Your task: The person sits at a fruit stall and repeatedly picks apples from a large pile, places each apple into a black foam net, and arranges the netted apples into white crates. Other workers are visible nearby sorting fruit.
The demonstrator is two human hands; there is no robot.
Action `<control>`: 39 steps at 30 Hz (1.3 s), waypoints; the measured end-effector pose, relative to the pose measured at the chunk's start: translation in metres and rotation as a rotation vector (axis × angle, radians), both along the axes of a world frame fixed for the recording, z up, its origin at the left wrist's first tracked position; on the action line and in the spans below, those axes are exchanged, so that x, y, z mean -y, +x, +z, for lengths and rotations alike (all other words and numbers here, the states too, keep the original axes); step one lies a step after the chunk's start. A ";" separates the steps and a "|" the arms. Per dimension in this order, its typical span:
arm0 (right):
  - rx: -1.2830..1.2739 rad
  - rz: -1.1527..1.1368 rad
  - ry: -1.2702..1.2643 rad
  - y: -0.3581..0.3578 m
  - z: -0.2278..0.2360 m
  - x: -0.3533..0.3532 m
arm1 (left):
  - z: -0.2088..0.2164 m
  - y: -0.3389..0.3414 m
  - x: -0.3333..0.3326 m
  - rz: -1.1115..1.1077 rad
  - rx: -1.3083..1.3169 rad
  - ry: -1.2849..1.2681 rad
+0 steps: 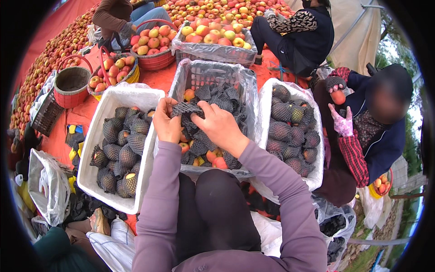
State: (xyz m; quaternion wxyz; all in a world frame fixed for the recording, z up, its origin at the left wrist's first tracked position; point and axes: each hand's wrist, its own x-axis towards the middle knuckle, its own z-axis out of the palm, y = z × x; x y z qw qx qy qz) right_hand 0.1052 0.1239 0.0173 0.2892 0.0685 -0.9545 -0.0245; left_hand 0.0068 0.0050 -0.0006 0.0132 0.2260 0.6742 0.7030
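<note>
Both my hands are raised over a grey plastic crate (181, 75) lined with clear film. Stretched between them is a black foam net sleeve (186, 109). The fingers of my left hand (166, 121) pinch its left end, while my right hand (219, 127) grips the other end with thumb and fingertips. I cannot make out anything inside the sleeve. Below, the crate holds loose black foam nets (217, 96) with several bare red apples (220, 162) among them. To the left, a white foam box (86, 179) holds netted apples (128, 156). Another white box (319, 167) of netted apples stands at right.
A co-worker (380, 109) in patterned gloves holds a partly netted apple at right. Two more people sit at the back beside a large apple heap (54, 68). Baskets (154, 61) and a lined crate (213, 56) of apples stand ahead. A plastic bag (47, 190) lies left.
</note>
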 end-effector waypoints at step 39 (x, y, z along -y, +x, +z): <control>1.107 -0.217 -0.189 -0.011 -0.153 -0.017 | -0.011 0.002 -0.009 -0.311 0.354 -0.023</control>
